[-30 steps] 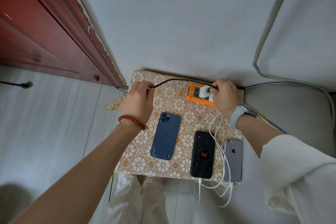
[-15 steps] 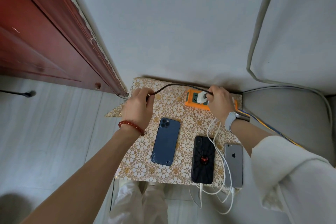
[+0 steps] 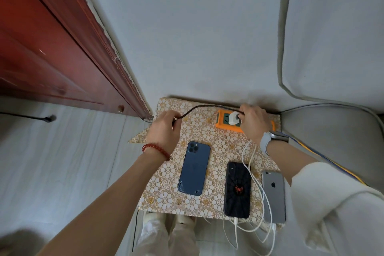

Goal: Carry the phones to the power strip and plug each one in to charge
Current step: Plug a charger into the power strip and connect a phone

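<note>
Right hand [image 3: 254, 123] hides the power strip's [image 3: 223, 125] right half.

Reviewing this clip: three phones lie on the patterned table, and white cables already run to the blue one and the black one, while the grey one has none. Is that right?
Not quite. The head view shows white cables at the bottom ends of the black phone and the grey phone; the blue phone has none. The rest holds: three phones lie on the patterned table.

Red wooden door [image 3: 47, 52] left; floral-patterned tabletop [image 3: 199, 135]; grey cushioned seat [image 3: 332, 131] right; pale wall [image 3: 197, 27].
</note>
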